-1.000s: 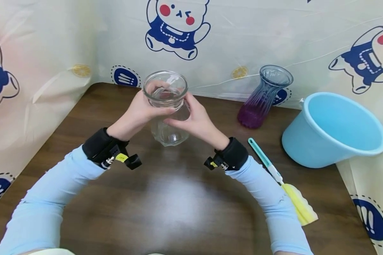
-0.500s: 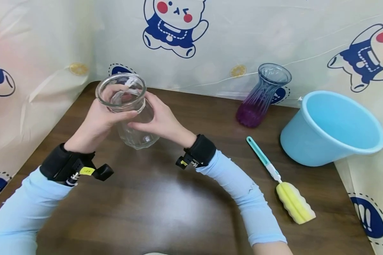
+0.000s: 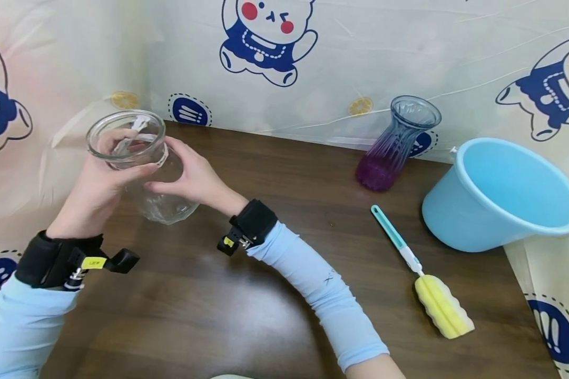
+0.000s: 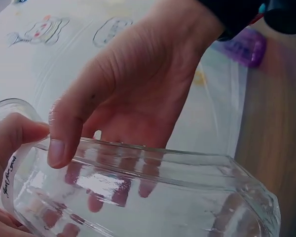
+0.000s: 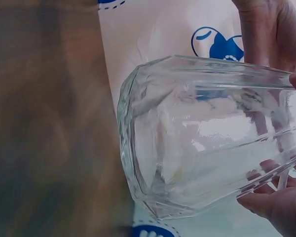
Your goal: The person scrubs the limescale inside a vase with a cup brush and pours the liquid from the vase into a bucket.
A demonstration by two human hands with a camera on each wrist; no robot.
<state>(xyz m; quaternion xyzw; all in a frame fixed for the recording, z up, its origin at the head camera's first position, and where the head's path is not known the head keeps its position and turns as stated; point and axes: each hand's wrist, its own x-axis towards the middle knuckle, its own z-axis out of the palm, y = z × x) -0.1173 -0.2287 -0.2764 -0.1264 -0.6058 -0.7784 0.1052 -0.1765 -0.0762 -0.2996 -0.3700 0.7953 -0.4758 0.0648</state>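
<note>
A clear glass vase point(image 3: 170, 209) with a wide round rim and faceted sides is held at the left rear of the table, slightly tilted. My left hand point(image 3: 95, 184) grips its neck from the left, thumb across the front. From the right, my right hand point(image 3: 196, 176) holds the body just under the neck. The left wrist view shows a white band point(image 4: 10, 180) with black lettering around the neck of the vase. Seen from the right wrist, the faceted base point(image 5: 130, 133) points toward the table side. Whether the base touches the table is unclear.
A blue-to-purple glass vase point(image 3: 393, 152) stands at the rear right. Beside it is a light blue bucket point(image 3: 460, 210). A bottle brush point(image 3: 441, 305) with a yellow sponge head lies in front of them. Printed cloth point(image 3: 341, 58) encloses the brown table point(image 3: 265, 252).
Both hands have carried the clear vase leftward across the table from near the middle. The right forearm has moved away from the bottle brush, which is now fully visible.
</note>
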